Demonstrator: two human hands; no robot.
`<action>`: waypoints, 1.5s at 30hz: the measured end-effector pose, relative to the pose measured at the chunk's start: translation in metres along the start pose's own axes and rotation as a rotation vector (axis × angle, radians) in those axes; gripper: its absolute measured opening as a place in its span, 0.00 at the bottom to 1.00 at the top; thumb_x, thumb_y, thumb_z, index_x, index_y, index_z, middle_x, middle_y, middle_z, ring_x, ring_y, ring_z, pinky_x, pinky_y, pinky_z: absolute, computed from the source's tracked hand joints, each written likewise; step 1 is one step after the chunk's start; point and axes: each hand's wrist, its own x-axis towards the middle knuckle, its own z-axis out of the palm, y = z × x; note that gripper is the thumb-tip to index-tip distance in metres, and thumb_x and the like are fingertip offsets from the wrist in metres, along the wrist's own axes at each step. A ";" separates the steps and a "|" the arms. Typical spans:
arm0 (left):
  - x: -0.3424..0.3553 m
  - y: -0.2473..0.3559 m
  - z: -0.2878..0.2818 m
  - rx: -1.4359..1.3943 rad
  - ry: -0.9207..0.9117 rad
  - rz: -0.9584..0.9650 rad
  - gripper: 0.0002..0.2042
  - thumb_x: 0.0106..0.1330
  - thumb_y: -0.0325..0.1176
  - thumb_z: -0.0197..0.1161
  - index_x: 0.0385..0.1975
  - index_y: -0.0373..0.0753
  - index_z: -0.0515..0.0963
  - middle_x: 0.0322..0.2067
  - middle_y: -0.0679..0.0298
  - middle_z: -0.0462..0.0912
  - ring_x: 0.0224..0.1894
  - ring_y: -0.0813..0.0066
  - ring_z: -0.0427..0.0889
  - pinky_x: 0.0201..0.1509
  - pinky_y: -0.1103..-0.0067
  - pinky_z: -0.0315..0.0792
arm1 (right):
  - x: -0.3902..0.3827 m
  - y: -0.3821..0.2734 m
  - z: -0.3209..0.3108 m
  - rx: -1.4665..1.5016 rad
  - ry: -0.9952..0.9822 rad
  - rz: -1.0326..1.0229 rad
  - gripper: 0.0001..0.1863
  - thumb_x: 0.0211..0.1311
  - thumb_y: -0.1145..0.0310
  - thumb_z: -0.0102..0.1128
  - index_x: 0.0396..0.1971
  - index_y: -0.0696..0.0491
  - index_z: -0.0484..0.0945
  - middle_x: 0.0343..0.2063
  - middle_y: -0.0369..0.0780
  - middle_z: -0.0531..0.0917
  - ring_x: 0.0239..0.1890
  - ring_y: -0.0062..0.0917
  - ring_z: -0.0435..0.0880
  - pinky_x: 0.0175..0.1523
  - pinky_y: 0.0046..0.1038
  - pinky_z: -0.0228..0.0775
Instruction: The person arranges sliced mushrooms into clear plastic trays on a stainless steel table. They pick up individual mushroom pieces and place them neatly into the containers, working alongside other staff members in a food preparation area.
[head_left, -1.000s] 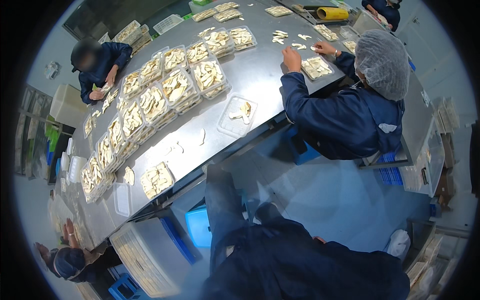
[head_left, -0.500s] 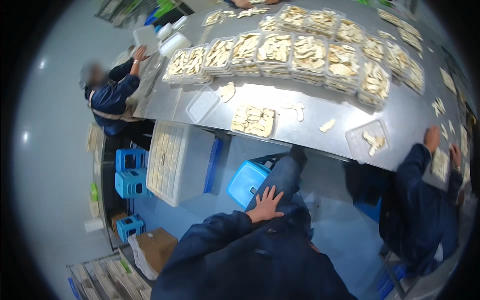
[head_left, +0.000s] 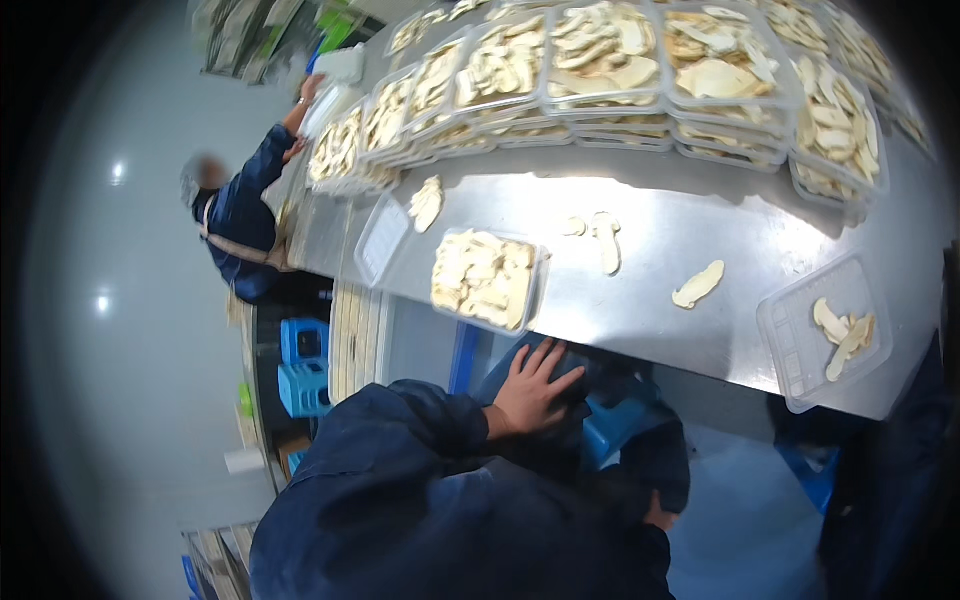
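Note:
My left hand (head_left: pixel 535 392) lies palm down with spread fingers on my dark-trousered leg, holding nothing. Only a small part of my right hand (head_left: pixel 658 512) shows by my other leg; its fingers are hidden. Above the left hand, a clear plastic tray filled with pale mushroom slices (head_left: pixel 485 275) sits at the table's near edge. An upright, partly see-through empty tray (head_left: pixel 383 238) lies to its left. Further right are a loose mushroom slice (head_left: pixel 699 285) and a clear tray (head_left: pixel 780 345) with a few slices in it. A blue stool (head_left: pixel 610 425) shows between my legs.
Stacked trays of mushroom slices (head_left: pixel 605 60) line the far side of the metal table (head_left: pixel 640 190). Left, a co-worker (head_left: pixel 240 215) reaches toward white containers (head_left: pixel 328 105). Another person's dark clothing (head_left: pixel 890 480) is close on the right. Blue stools (head_left: pixel 303 388) stand at lower left.
My view has come lower and closer to the table. My left hand stays on my leg, and part of my right hand now shows. The co-worker at left has stretched an arm further forward.

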 end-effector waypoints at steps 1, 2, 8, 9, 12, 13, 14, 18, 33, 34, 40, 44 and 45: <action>0.009 -0.007 0.007 0.013 0.017 -0.005 0.37 0.53 0.47 0.68 0.67 0.57 0.63 0.65 0.46 0.60 0.69 0.42 0.54 0.69 0.45 0.47 | 0.009 0.001 0.004 -0.108 0.086 -0.071 0.64 0.41 0.34 0.71 0.68 0.63 0.52 0.57 0.60 0.71 0.58 0.54 0.71 0.61 0.45 0.66; 0.015 -0.014 0.015 0.072 0.032 -0.013 0.36 0.52 0.48 0.68 0.65 0.56 0.67 0.63 0.48 0.63 0.69 0.46 0.55 0.68 0.47 0.49 | 0.014 -0.001 0.014 0.077 0.185 0.061 0.63 0.43 0.35 0.71 0.68 0.62 0.52 0.57 0.61 0.70 0.57 0.55 0.71 0.61 0.46 0.67; 0.049 -0.049 0.060 0.097 0.150 0.047 0.34 0.55 0.49 0.65 0.65 0.56 0.67 0.61 0.50 0.64 0.65 0.46 0.58 0.65 0.47 0.53 | 0.006 -0.021 0.022 0.430 0.494 0.142 0.59 0.47 0.37 0.69 0.68 0.63 0.53 0.60 0.62 0.66 0.60 0.57 0.68 0.64 0.45 0.62; 0.045 -0.052 0.063 0.068 0.150 0.042 0.34 0.55 0.49 0.64 0.65 0.56 0.67 0.61 0.50 0.64 0.65 0.46 0.58 0.65 0.47 0.53 | 0.003 -0.016 0.020 0.416 0.524 0.122 0.59 0.48 0.36 0.69 0.68 0.63 0.53 0.60 0.61 0.65 0.60 0.57 0.68 0.65 0.45 0.62; 0.035 -0.057 0.067 -0.001 0.189 0.076 0.34 0.56 0.48 0.63 0.66 0.55 0.66 0.63 0.50 0.62 0.66 0.46 0.58 0.64 0.46 0.53 | -0.025 -0.010 0.019 0.452 0.550 0.167 0.59 0.48 0.37 0.68 0.69 0.63 0.52 0.62 0.61 0.63 0.62 0.56 0.66 0.65 0.44 0.61; 0.031 -0.063 0.073 -0.007 0.223 0.102 0.34 0.56 0.47 0.63 0.67 0.55 0.65 0.64 0.50 0.61 0.66 0.45 0.57 0.64 0.46 0.53 | -0.029 -0.013 0.016 0.473 0.546 0.179 0.59 0.48 0.37 0.68 0.69 0.63 0.52 0.62 0.61 0.63 0.63 0.56 0.65 0.66 0.44 0.60; 0.026 -0.069 0.079 -0.037 0.211 0.112 0.33 0.56 0.47 0.64 0.65 0.50 0.67 0.67 0.48 0.57 0.71 0.47 0.50 0.70 0.48 0.44 | -0.035 -0.015 0.014 0.493 0.538 0.192 0.58 0.49 0.37 0.67 0.69 0.62 0.52 0.63 0.61 0.62 0.63 0.56 0.64 0.66 0.44 0.60; 0.034 -0.080 0.096 -0.020 0.029 0.675 0.26 0.59 0.44 0.62 0.56 0.40 0.73 0.57 0.55 0.74 0.63 0.59 0.69 0.69 0.53 0.52 | -0.045 -0.020 0.007 0.523 0.675 -0.095 0.54 0.51 0.43 0.68 0.67 0.65 0.55 0.63 0.62 0.63 0.63 0.55 0.64 0.66 0.44 0.59; 0.084 -0.024 0.266 -0.157 -1.228 1.048 0.20 0.66 0.48 0.57 0.46 0.37 0.80 0.42 0.50 0.83 0.43 0.53 0.82 0.56 0.63 0.70 | -0.225 -0.204 -0.148 0.595 0.825 -0.659 0.15 0.64 0.66 0.60 0.45 0.61 0.80 0.35 0.42 0.85 0.39 0.26 0.83 0.46 0.27 0.74; 0.082 -0.027 0.274 -0.175 -1.198 1.055 0.20 0.66 0.48 0.57 0.46 0.37 0.80 0.42 0.50 0.83 0.43 0.53 0.82 0.56 0.63 0.70 | -0.245 -0.233 -0.161 0.645 0.829 -0.804 0.11 0.65 0.69 0.59 0.40 0.61 0.82 0.30 0.40 0.86 0.34 0.21 0.83 0.41 0.24 0.74; 0.079 -0.043 0.302 -0.253 -1.072 1.065 0.21 0.66 0.49 0.58 0.45 0.37 0.81 0.43 0.51 0.83 0.44 0.53 0.82 0.55 0.63 0.71 | -0.268 -0.355 -0.239 0.163 0.788 -1.051 0.12 0.65 0.72 0.58 0.46 0.59 0.79 0.34 0.40 0.84 0.39 0.20 0.83 0.42 0.23 0.75; 0.091 -0.061 0.307 -0.303 -1.017 1.018 0.21 0.65 0.49 0.58 0.45 0.38 0.82 0.44 0.51 0.83 0.44 0.53 0.81 0.54 0.63 0.71 | -0.245 -0.412 -0.277 -0.249 0.807 -1.170 0.23 0.58 0.82 0.53 0.55 0.53 0.75 0.51 0.46 0.78 0.52 0.39 0.79 0.54 0.32 0.72; 0.094 -0.066 0.307 -0.316 -1.005 1.003 0.21 0.65 0.49 0.58 0.45 0.38 0.82 0.44 0.51 0.83 0.44 0.53 0.81 0.54 0.63 0.71 | -0.234 -0.420 -0.286 -0.357 0.831 -1.243 0.26 0.56 0.83 0.52 0.56 0.52 0.73 0.55 0.47 0.76 0.55 0.44 0.76 0.57 0.35 0.71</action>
